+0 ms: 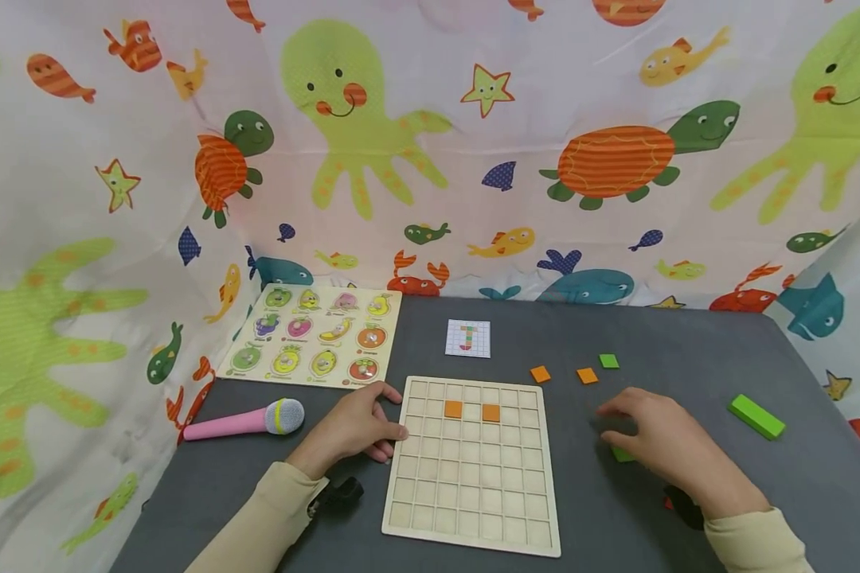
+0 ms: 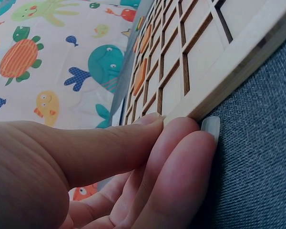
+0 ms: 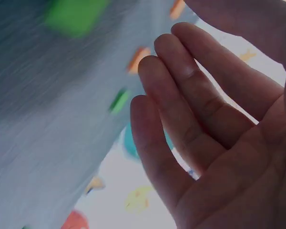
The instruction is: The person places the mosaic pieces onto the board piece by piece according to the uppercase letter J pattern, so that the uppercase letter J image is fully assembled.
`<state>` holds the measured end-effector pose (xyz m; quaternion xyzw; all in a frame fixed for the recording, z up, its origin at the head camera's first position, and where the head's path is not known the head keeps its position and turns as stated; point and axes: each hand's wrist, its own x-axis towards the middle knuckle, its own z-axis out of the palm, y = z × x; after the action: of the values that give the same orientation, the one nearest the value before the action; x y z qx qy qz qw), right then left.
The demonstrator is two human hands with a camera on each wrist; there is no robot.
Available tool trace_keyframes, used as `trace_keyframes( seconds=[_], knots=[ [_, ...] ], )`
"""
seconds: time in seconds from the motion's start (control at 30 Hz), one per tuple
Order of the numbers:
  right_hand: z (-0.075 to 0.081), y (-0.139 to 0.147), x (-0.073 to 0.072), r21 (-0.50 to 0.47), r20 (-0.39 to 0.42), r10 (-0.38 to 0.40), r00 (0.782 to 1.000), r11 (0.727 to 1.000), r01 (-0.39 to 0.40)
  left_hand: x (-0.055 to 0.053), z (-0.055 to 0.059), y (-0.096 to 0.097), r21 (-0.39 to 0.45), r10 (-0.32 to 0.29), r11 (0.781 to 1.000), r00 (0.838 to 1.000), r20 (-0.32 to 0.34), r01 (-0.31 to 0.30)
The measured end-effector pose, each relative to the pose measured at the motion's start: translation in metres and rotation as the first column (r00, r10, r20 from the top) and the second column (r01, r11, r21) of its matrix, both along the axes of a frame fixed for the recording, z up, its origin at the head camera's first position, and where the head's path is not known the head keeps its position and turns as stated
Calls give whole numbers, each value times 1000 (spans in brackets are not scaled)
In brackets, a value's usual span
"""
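A sea-creature curtain (image 1: 380, 231) hangs behind the table (image 1: 688, 342). At the left lies a pink toy microphone (image 1: 244, 424), its silver head towards the left hand; just beyond is a fruit puzzle board (image 1: 311, 336). The left hand (image 1: 354, 426) pinches the left edge of the wooden grid board (image 1: 471, 477) between thumb and fingers. The board lies flat at mid-table, two orange tiles (image 1: 454, 409) in its second row from the far side — one bare square between them. Beyond it lies a card with a J pattern (image 1: 467, 338). To the right come two loose orange tiles (image 1: 587, 376) and a green tile (image 1: 608, 361). The right hand (image 1: 659, 446), its fingers loosely bent and grasping nothing, partly covers a green piece (image 1: 622, 454) — and a red piece (image 1: 668, 503) peeks out by its wrist. Farthest right lies a green block (image 1: 757, 417).
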<state>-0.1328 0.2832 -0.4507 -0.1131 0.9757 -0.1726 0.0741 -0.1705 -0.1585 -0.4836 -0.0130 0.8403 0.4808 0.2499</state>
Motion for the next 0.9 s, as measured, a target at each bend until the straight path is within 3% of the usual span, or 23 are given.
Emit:
trace_keyframes(
  seconds=[0.33,0.57,0.9],
  knots=[
    [-19,39,15,31,21,15,1000,999,-15,-2,-3,-4,15,-7,1000,1000,-5,7],
    [-23,40,16,40,34,4,999,999,-5,0,-6,-5,31,-14,999,1000,-3,14],
    [-24,35,13,45,24,-8,1000,999,7,0,-1,-3,27,-12,1000,1000,-3,12]
  ],
)
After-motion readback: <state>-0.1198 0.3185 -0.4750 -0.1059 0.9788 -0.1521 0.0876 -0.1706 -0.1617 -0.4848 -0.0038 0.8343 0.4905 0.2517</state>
